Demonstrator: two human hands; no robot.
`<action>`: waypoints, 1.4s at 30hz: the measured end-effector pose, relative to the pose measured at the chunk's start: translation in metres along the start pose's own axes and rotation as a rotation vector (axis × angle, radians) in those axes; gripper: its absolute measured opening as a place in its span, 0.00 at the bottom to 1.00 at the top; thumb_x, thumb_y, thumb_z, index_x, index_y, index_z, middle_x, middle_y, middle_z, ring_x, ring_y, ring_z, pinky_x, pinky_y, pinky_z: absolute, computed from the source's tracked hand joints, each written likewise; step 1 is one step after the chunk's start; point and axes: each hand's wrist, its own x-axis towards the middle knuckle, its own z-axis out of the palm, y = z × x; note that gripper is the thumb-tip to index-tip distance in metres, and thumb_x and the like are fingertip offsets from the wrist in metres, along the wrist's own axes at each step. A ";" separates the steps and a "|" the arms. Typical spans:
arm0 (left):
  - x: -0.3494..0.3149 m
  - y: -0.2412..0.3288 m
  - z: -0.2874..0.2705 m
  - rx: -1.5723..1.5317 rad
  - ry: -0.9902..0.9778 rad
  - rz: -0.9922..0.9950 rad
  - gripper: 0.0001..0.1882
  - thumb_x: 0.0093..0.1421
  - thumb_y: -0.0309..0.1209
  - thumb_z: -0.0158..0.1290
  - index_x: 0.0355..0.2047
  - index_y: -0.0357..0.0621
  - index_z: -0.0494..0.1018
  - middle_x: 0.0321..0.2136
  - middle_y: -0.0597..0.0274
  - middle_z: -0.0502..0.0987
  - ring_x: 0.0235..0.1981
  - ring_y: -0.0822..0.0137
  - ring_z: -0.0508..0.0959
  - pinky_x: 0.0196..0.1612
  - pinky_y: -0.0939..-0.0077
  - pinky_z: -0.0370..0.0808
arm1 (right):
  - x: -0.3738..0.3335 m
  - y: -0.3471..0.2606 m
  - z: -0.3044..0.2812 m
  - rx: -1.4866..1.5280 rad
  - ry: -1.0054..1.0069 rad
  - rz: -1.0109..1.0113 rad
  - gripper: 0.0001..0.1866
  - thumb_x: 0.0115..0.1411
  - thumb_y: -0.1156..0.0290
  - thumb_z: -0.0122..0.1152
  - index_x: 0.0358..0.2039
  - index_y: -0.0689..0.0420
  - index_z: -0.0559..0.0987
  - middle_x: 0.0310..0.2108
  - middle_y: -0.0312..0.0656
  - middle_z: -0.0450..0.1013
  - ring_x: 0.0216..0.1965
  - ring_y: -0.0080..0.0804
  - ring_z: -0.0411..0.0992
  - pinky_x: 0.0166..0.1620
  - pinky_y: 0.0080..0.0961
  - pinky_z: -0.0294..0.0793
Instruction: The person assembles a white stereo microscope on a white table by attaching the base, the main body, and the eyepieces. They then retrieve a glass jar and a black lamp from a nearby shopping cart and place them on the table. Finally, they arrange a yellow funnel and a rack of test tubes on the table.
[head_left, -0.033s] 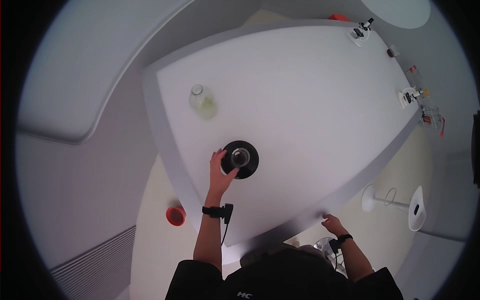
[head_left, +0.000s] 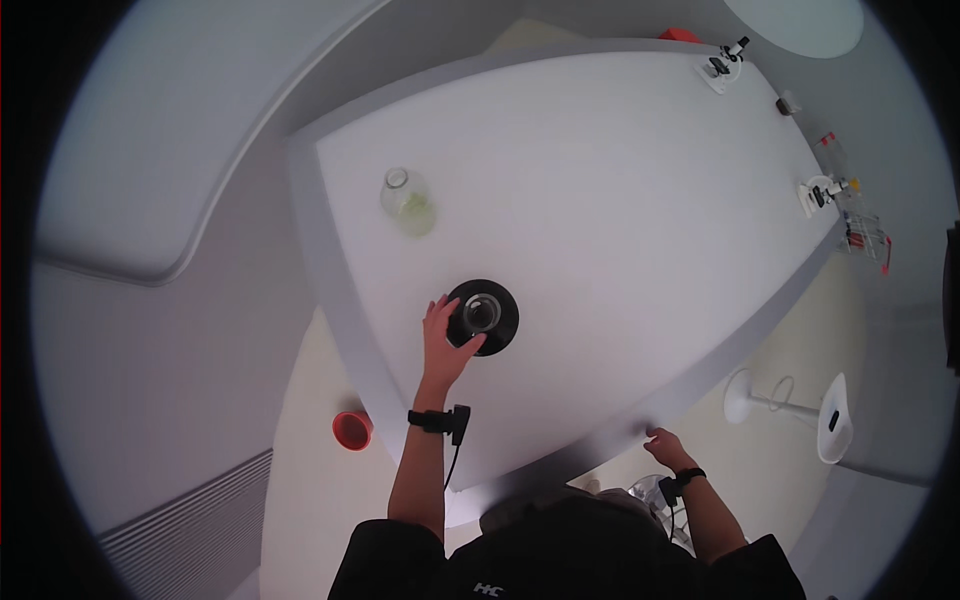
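On the white table stands a clear round glass vessel [head_left: 482, 313], circled by a round black disc [head_left: 503, 335]. My left hand [head_left: 443, 345] curves around the disc's left side. Its thumb lies at the near edge and its fingers at the far left edge. From above I cannot make out how firm that hold is. A clear flask [head_left: 411, 205] with pale green liquid stands farther back on the left. Low at the near table edge, my right hand [head_left: 668, 450] hangs with its fingers loosely bent and slightly apart. I see nothing in it.
Two white microscopes [head_left: 722, 68] [head_left: 820, 195] stand along the table's right end. Around them are a small dark-bottomed container [head_left: 786, 104] and a rack [head_left: 865, 235] with red parts. Below the table are a red bin [head_left: 351, 430] at left and a white stool [head_left: 833, 418] at right.
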 end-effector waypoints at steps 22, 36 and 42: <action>0.038 0.179 -0.007 -0.382 0.115 0.145 0.12 0.66 0.34 0.47 0.42 0.38 0.69 0.37 0.60 0.76 0.42 0.69 0.75 0.49 0.73 0.69 | 0.066 0.177 -0.086 -0.021 0.058 -0.040 0.20 0.49 0.60 0.65 0.40 0.57 0.78 0.39 0.52 0.76 0.44 0.47 0.74 0.49 0.37 0.74; 0.016 0.422 -0.004 -0.499 0.282 0.437 0.25 0.67 0.53 0.40 0.42 0.41 0.67 0.34 0.58 0.72 0.42 0.61 0.73 0.52 0.64 0.68 | 0.422 0.364 -0.196 -0.029 -0.170 -0.115 0.15 0.56 0.58 0.51 0.21 0.51 0.80 0.23 0.40 0.77 0.28 0.37 0.76 0.28 0.40 0.72; -0.010 0.429 0.006 -0.616 0.368 0.557 0.25 0.66 0.54 0.41 0.41 0.42 0.68 0.34 0.59 0.72 0.42 0.60 0.73 0.52 0.64 0.69 | 0.427 0.314 -0.184 0.293 -0.255 -0.057 0.13 0.56 0.58 0.53 0.24 0.51 0.80 0.24 0.41 0.76 0.27 0.37 0.75 0.28 0.40 0.72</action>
